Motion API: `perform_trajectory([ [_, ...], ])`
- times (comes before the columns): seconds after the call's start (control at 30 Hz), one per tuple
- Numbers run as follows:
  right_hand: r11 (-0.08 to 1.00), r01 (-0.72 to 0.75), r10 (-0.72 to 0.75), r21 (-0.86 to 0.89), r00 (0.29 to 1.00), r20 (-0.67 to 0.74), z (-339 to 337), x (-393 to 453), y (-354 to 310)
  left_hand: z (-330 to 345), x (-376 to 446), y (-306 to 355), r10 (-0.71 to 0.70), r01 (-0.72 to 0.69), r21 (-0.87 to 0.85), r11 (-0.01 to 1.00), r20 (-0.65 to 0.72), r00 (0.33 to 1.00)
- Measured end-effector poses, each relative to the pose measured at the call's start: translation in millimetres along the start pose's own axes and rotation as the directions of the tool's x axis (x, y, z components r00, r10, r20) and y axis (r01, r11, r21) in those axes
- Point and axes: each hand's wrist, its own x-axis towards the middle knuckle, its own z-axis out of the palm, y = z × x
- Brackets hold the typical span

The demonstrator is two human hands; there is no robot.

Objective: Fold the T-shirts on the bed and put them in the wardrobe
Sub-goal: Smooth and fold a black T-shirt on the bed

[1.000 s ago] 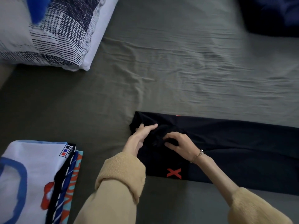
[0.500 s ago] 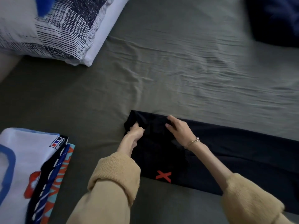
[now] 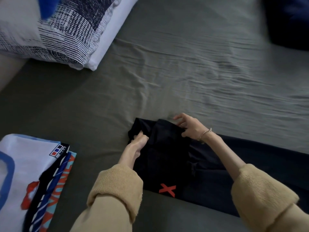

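Note:
A black T-shirt (image 3: 168, 158) with a red X mark lies folded into a long strip across the green bed sheet (image 3: 184, 72), running off to the right. My left hand (image 3: 139, 139) grips the shirt's left end, where the cloth is bunched up. At the far edge of that same end, my right hand (image 3: 189, 127) pinches the cloth with curled fingers. A stack of folded T-shirts (image 3: 31, 178), white with blue on top, lies at the lower left.
A blue-and-white patterned pillow (image 3: 63, 30) lies at the upper left with something bright blue on it. A dark blue cloth (image 3: 289, 20) sits in the upper right corner. The bed's left edge shows at the far left.
My right hand has moved from the shirt's middle to its far edge and taken hold there. My left hand has closed on the left end, which is now lifted and bunched.

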Motion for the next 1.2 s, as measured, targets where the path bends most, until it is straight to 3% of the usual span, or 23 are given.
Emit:
perform_trajectory([
  [0.1,0.999,-0.026,0.034,0.044,0.98,-0.194,3,2,8,1,-12,5,0.011,-0.011,-0.014,1.0,-0.007,1.0],
  [0.17,0.998,-0.057,0.059,0.015,0.971,-0.233,6,2,8,1,-14,7,0.016,-0.016,-0.024,1.0,-0.015,1.0],
  [0.4,0.972,-0.216,0.182,-0.096,0.942,-0.282,18,-9,19,3,-22,11,0.012,-0.018,-0.116,0.993,-0.052,0.999],
  [0.47,0.948,-0.263,0.208,-0.18,0.939,-0.274,18,-13,19,3,-31,18,0.038,-0.034,-0.178,0.983,0.017,0.999],
  [0.6,0.967,-0.179,0.133,-0.18,0.961,-0.241,19,-11,23,-1,-30,13,0.056,-0.04,-0.145,0.989,0.109,0.993],
  [0.87,0.992,-0.122,0.112,-0.013,0.944,-0.31,22,-12,34,-1,-21,5,0.057,-0.057,-0.126,0.99,-0.002,0.998],
  [1.0,0.943,-0.139,0.012,-0.302,0.922,-0.388,34,-23,35,3,-34,7,0.086,-0.094,-0.104,0.99,-0.074,0.994],
  [1.07,0.925,-0.134,-0.048,-0.355,0.887,-0.458,41,-30,33,5,-40,7,0.13,-0.151,-0.118,0.982,-0.169,0.977],
  [1.13,0.951,-0.164,0.0,-0.262,0.848,-0.531,46,-39,27,8,-52,9,0.14,-0.183,-0.14,0.973,-0.269,0.953],
  [1.2,0.967,-0.242,0.152,-0.083,0.804,-0.575,48,-51,23,12,-64,11,0.186,-0.231,-0.09,0.969,-0.351,0.918],
])
